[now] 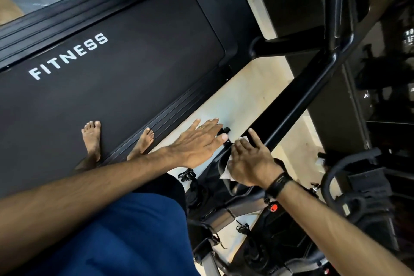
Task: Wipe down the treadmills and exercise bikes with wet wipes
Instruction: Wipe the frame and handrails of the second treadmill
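A person seen from above, with both forearms bare to the elbow. The left hand (197,141) has a thin gold ring (201,127) on one finger. The right hand (251,161) has a black band (279,182) round its wrist. Deep blue fabric clothing (125,231) covers the lap. Both feet (91,139) are bare.

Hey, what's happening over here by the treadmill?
A person stands barefoot on the treadmill, leaning over toward the exercise bike beside it. The right hand presses a white wet wipe against a black part of the bike, wiping it. The left hand is flat with its fingers straight, reaching next to it and holding nothing. The bike's handlebar appears untouched.
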Demonstrator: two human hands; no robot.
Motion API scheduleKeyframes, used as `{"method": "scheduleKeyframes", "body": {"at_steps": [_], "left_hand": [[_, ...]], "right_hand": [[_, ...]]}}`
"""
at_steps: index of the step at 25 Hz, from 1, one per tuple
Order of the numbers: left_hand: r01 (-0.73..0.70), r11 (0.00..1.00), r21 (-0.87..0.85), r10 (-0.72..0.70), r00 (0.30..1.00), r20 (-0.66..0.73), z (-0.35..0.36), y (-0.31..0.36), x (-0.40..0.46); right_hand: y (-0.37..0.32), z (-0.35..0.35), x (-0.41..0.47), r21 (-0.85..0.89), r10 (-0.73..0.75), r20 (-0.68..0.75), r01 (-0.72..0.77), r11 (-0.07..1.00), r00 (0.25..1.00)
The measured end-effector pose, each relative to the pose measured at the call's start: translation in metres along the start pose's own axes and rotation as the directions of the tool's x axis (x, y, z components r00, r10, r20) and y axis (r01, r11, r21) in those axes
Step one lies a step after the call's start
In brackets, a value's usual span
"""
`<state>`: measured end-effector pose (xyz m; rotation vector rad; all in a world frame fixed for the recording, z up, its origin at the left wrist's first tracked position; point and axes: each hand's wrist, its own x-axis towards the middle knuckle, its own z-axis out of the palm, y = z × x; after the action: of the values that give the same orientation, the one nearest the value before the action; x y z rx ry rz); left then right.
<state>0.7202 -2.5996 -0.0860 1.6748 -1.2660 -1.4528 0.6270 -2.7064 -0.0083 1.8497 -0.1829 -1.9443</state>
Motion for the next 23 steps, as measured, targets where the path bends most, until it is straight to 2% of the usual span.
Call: {"method": "scheduleKeyframes", "body": {"at_steps": [1, 3, 5, 6, 8, 10, 11, 12, 13, 14, 15, 16, 18, 19, 20, 21, 23], "left_hand": [[-0.007, 1.000, -0.003, 0.007, 1.000, 0.001, 0.004, 0.001, 0.008], [-0.014, 1.000, 0.004, 0.014, 1.000, -0.001, 0.007, 0.007, 0.017], [-0.006, 1.000, 0.014, 0.007, 0.999, -0.033, 0.006, 0.020, 0.027], [0.022, 1.000, 0.020, -0.021, 0.999, -0.049, 0.004, 0.027, 0.032], [0.102, 0.995, 0.013, -0.101, 0.990, -0.097, -0.003, 0.042, 0.043], [0.150, 0.989, -0.011, -0.150, 0.982, -0.113, -0.008, 0.054, 0.059], [0.157, 0.987, -0.024, -0.158, 0.981, -0.112, -0.010, 0.059, 0.067], [0.162, 0.986, -0.039, -0.166, 0.980, -0.112, -0.011, 0.064, 0.077], [0.169, 0.985, -0.042, -0.173, 0.978, -0.113, -0.011, 0.070, 0.087], [0.175, 0.984, -0.033, -0.178, 0.977, -0.118, -0.010, 0.076, 0.096], [0.183, 0.983, -0.021, -0.184, 0.975, -0.128, -0.010, 0.083, 0.104], [0.185, 0.983, -0.012, -0.185, 0.972, -0.143, -0.008, 0.088, 0.110], [0.184, 0.983, -0.015, -0.184, 0.969, -0.163, -0.005, 0.099, 0.118], [0.191, 0.981, -0.021, -0.192, 0.967, -0.166, -0.004, 0.103, 0.120], [0.201, 0.979, -0.035, -0.204, 0.963, -0.175, -0.002, 0.104, 0.123], [0.205, 0.977, -0.061, -0.213, 0.958, -0.191, -0.002, 0.105, 0.129], [0.192, 0.972, -0.132, -0.219, 0.948, -0.232, -0.002, 0.104, 0.140]], "right_hand": [[0.019, 0.003, 0.005, 0.002, 0.039, 0.011, -0.039, 0.999, 0.999], [0.079, 0.006, 0.038, -0.013, 0.233, 0.011, -0.233, 0.972, 0.972], [0.148, 0.012, 0.072, 0.072, 0.449, 0.007, -0.449, 0.891, 0.893], [0.174, 0.014, 0.082, 0.112, 0.480, 0.019, -0.479, 0.871, 0.877], [0.180, 0.016, 0.092, 0.144, 0.427, -0.030, -0.418, 0.897, 0.904], [0.140, 0.022, 0.077, 0.258, 0.201, -0.170, -0.153, 0.954, 0.965], [0.113, 0.029, 0.058, 0.209, 0.030, -0.294, 0.033, 0.977, 0.955], [0.098, 0.040, 0.043, 0.148, -0.106, -0.413, 0.182, 0.972, 0.904], [0.103, 0.053, 0.039, 0.106, -0.172, -0.564, 0.278, 0.955, 0.808], [0.128, 0.062, 0.042, 0.074, -0.180, -0.671, 0.307, 0.949, 0.719], [0.165, 0.072, 0.060, 0.064, -0.125, -0.715, 0.242, 0.968, 0.688], [0.211, 0.082, 0.079, 0.062, -0.049, -0.713, 0.133, 0.989, 0.699], [0.288, 0.089, 0.102, 0.219, 0.167, -0.657, -0.026, 0.975, 0.735], [0.302, 0.087, 0.107, 0.267, 0.231, -0.629, -0.072, 0.961, 0.742], [0.296, 0.083, 0.109, 0.241, 0.233, -0.665, -0.092, 0.966, 0.710], [0.277, 0.083, 0.110, 0.201, 0.182, -0.738, -0.046, 0.979, 0.650], [0.227, 0.093, 0.103, 0.118, -0.035, -0.808, 0.220, 0.968, 0.588]]}}
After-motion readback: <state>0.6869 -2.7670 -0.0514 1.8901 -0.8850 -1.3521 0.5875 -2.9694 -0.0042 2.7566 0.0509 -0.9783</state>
